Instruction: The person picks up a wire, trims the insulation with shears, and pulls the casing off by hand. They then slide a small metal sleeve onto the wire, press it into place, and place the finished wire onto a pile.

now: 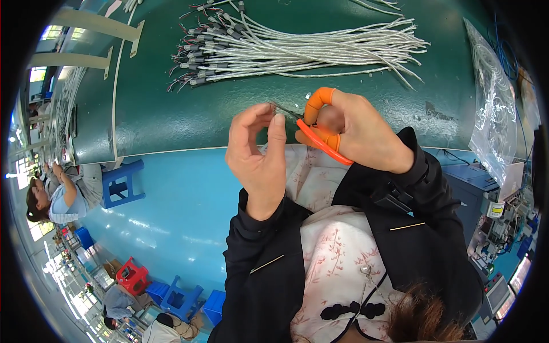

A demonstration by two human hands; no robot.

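My right hand [369, 128], with orange finger cots [318, 103] on some fingers, is closed round an orange-handled tool [327, 145] resembling pliers or wire strippers. Its slim dark jaws [287, 111] point left and reach the fingertips of my left hand [258, 151]. There the thumb and forefinger come together in a pinch; anything between them is too small to make out. Both hands are held over the near edge of the green table [171, 123]. Just beyond them lies a bundle of silvery braided cables [309, 54], with grey collars and thin loose wires at their left ends.
Clear plastic bags [493, 97] lie at the table's right end. Pale metal brackets [103, 26] stand at the left. Small scraps dot the tabletop. Behind are blue stools [123, 186], a red stool [132, 276] and a seated person [68, 194] at another table.
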